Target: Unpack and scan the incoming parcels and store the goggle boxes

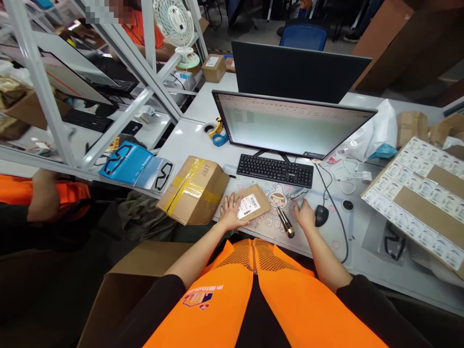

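Observation:
My left hand [230, 212] lies with its fingers spread on the left part of a flat brown cardboard packet [263, 199]. A white barcode label [249, 206] on the packet shows beside my fingers. My right hand [305, 214] is closed on the desk mat, to the left of the black mouse [321, 215]. What its fingers hold, if anything, I cannot make out; a thin dark shape [299, 194] shows just beyond them. Between my hands lies a screwdriver-like tool [285, 222] with a dark and yellow handle, touched by neither hand.
A taped carton [195, 190] stands left of the packet. Behind are a keyboard [275, 170] and a lit monitor [290, 123]. Tape rolls [219, 139] sit near the monitor. A sticker-covered cardboard sheet [416, 198] and cables [339, 227] are at right. Another person's arm [43, 195] is at left.

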The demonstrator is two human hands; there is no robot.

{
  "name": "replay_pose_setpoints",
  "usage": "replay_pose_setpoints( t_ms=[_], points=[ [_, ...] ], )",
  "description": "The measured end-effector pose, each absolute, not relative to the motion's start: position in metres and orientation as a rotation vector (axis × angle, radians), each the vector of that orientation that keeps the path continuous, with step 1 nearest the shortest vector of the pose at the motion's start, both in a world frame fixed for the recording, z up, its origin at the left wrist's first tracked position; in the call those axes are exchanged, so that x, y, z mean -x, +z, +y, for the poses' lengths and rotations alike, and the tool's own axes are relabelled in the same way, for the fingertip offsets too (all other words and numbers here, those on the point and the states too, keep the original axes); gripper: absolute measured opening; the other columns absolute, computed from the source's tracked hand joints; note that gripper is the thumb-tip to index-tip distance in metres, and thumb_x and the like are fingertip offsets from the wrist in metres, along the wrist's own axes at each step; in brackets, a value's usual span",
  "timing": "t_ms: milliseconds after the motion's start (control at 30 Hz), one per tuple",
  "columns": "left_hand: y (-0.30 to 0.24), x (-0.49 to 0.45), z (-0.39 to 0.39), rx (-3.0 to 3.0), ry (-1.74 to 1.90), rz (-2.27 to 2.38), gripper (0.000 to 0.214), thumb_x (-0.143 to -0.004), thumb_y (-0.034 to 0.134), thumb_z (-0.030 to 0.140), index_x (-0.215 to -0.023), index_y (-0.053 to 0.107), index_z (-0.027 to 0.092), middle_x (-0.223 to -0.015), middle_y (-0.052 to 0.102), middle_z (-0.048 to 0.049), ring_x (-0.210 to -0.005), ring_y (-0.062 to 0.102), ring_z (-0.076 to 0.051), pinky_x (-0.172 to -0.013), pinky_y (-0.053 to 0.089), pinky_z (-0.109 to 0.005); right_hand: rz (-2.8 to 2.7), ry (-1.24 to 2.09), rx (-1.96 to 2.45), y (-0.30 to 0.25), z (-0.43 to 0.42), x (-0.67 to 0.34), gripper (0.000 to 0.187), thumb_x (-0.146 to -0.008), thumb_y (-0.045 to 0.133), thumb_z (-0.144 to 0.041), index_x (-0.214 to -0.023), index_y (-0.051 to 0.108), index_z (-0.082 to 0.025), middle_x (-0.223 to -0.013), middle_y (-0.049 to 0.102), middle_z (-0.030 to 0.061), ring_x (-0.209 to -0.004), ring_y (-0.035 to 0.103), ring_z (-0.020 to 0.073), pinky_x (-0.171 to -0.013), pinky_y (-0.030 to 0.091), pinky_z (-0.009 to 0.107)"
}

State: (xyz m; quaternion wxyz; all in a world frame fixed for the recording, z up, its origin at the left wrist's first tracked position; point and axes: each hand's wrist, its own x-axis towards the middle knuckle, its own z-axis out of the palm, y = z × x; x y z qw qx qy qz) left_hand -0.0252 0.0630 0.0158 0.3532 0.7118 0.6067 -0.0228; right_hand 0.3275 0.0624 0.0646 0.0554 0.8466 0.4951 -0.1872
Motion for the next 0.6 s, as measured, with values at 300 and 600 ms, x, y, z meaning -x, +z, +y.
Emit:
replay_pose_setpoints(
  t_ms=[300,600],
  points=[
    [0.014,0.026,0.065,-1.833,-0.058,1.583,0.139,-0.070,0.090,0.066,-0.180,0.014,0.030,-0.187,-0.009,-0.0133,-0.169,-0.011,-0.053,-0.129,0.022,-0.073,1.388,-0.521,-2.679,0.044,0.062,-0.344,0.074,-0.109,0.048,-0.047,-0.166,0.038,0.000,-0.149,0.061,0.0309,-0.140,0.060,0.0395,-0.112,0.049,0.045],
    [0.004,0.025,0.065,-1.862,-0.045,1.597,0.137,-0.072,0.087,0.067,-0.180,0.012,0.029,-0.187,-0.008,-0.0159,-0.168,-0.007,-0.055,-0.125,0.030,-0.074,1.657,-0.493,-2.431,0.058,0.163,-0.343,0.066,-0.103,0.052,-0.026,-0.165,0.047,-0.007,-0.147,0.065,0.0273,-0.136,0.062,0.0350,-0.115,0.045,0.043]
  ],
)
